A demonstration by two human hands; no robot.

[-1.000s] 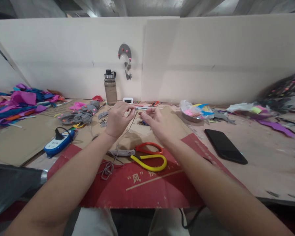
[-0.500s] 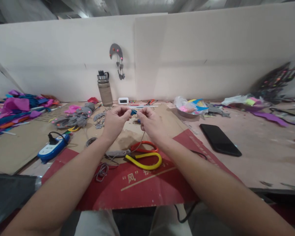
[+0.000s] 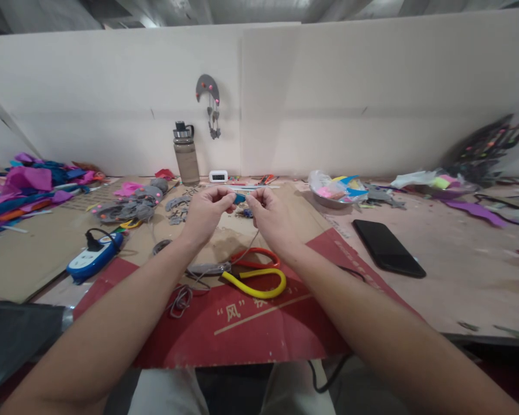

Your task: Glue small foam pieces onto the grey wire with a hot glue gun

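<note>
My left hand [image 3: 205, 214] pinches a small blue piece [image 3: 240, 198] between thumb and fingertips, above the work area. Close beside it, my right hand [image 3: 269, 214] is closed in a pinch at the piece's other end. A thin grey cord [image 3: 254, 238] hangs from the right fingers and runs down to a loose tangle [image 3: 181, 301]. The exact contact between cord and blue piece is hidden by the fingertips. Below the hands lie scissors [image 3: 259, 293] with one red and one yellow handle, on a red printed cardboard sheet [image 3: 259, 340].
Left are a blue power strip [image 3: 96, 256], grey felt pieces [image 3: 130, 207] and a heap of coloured cloth [image 3: 26, 178]. A water bottle [image 3: 185, 158] and small digital clock [image 3: 218, 176] stand behind. Right are a metal bowl [image 3: 335, 202] and a black phone [image 3: 388, 248].
Both hands have shifted very slightly to the right in the picture, along with the whole view. More of the blue piece shows between the fingertips, and the pinches are kept.
</note>
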